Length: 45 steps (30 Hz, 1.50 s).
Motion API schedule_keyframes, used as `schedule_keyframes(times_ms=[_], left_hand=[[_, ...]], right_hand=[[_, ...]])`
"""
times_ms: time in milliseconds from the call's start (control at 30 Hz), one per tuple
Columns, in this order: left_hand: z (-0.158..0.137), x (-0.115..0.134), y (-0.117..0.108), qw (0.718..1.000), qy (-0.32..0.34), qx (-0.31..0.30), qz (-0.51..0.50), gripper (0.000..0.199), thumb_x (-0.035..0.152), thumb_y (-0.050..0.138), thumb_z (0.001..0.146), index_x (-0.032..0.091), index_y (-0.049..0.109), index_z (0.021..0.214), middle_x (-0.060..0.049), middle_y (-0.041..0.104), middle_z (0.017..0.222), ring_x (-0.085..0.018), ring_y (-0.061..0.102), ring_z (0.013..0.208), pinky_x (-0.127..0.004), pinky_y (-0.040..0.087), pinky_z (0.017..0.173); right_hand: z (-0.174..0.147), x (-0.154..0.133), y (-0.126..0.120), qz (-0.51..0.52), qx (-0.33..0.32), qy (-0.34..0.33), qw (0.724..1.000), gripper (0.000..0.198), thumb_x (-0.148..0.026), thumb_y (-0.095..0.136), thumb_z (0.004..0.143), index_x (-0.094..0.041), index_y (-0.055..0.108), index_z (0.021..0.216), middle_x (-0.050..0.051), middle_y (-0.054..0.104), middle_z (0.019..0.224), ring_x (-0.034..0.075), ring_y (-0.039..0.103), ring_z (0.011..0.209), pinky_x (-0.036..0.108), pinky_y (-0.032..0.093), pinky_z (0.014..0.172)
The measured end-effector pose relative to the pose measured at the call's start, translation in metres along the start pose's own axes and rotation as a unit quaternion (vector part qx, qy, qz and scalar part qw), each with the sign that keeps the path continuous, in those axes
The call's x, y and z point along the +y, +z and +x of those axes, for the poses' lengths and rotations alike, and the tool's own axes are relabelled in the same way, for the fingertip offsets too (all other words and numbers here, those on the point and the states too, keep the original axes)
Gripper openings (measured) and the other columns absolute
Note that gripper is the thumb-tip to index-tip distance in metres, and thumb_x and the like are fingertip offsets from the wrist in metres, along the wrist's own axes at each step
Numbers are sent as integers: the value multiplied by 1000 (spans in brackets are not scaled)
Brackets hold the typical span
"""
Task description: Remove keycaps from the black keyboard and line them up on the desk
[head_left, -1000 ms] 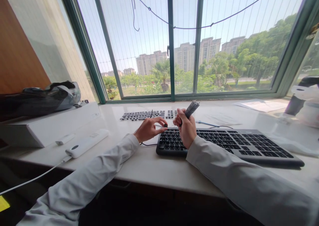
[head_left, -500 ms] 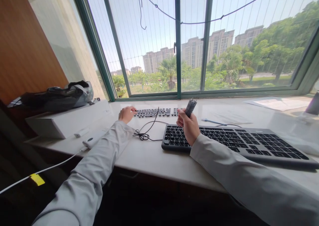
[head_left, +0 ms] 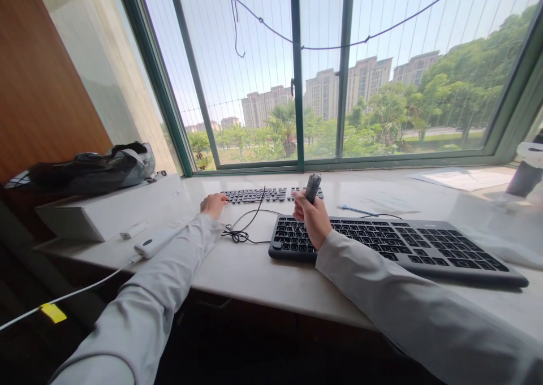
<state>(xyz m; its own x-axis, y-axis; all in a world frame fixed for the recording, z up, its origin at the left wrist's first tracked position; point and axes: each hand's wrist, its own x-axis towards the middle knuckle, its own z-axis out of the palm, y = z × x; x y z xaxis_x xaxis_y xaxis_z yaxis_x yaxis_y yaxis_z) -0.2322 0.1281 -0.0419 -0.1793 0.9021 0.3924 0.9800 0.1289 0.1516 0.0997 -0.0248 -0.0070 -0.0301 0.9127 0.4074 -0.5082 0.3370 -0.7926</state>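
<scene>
My right hand (head_left: 314,222) is closed around a dark grey, stick-like object (head_left: 313,187) with a notched top end, held upright above the left part of a black keyboard (head_left: 382,242). Dark frames and gaps show where the keyboard's keycaps sit off it. Behind it, rows of loose dark keycaps (head_left: 257,195) lie laid out in keyboard order near the window. At the left end of these rows is my left hand (head_left: 213,205), its fingertips pinched together low on the surface. Whatever is between those fingers is too small to make out.
A black cable (head_left: 238,236) lies coiled between my hands. Behind the keyboard is a thin blue stick (head_left: 360,211). On the left, a white box (head_left: 106,212) carries a dark bag (head_left: 93,170), with a white device (head_left: 155,246) before it. Papers (head_left: 462,179) lie at the right.
The view has shifted slightly, so everything sits a little further left and lower. My right hand still grips the grey object, and my left hand stays at the keycaps' left end.
</scene>
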Motion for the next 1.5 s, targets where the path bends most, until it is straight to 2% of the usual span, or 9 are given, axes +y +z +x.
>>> schedule_keyframes(times_ms=[433, 1167, 1333, 1500], left_hand=[[10, -5, 16, 1000, -1, 6, 15, 26, 38, 57, 82, 34, 72, 102, 1, 73, 107, -22, 64, 100, -28, 48, 83], [7, -2, 14, 1000, 7, 7, 15, 26, 29, 53, 83, 32, 71, 102, -2, 73, 104, -22, 65, 97, -29, 47, 82], [3, -1, 6, 1000, 8, 8, 0, 25, 27, 55, 82, 31, 70, 103, 0, 73, 102, -21, 65, 95, -27, 47, 80], [-2, 15, -20, 999, 16, 47, -19, 28, 32, 50, 88, 30, 66, 111, 0, 71, 107, -22, 62, 99, -29, 46, 82]], right_hand=[[-2, 1, 2, -11, 4, 13, 1000, 36, -37, 69, 72, -20, 40, 62, -10, 26, 50, 5, 21, 43, 22, 20, 42], [-3, 4, 0, -9, 10, 11, 1000, 34, -36, 69, 72, -20, 41, 63, -10, 24, 51, 5, 20, 43, 22, 20, 42], [-2, 3, 0, -8, 14, 8, 1000, 33, -35, 69, 73, -20, 41, 63, -10, 24, 51, 5, 19, 43, 22, 20, 42], [-2, 2, 1, -7, 12, 10, 1000, 33, -36, 69, 73, -20, 41, 63, -10, 24, 51, 5, 20, 43, 22, 20, 42]])
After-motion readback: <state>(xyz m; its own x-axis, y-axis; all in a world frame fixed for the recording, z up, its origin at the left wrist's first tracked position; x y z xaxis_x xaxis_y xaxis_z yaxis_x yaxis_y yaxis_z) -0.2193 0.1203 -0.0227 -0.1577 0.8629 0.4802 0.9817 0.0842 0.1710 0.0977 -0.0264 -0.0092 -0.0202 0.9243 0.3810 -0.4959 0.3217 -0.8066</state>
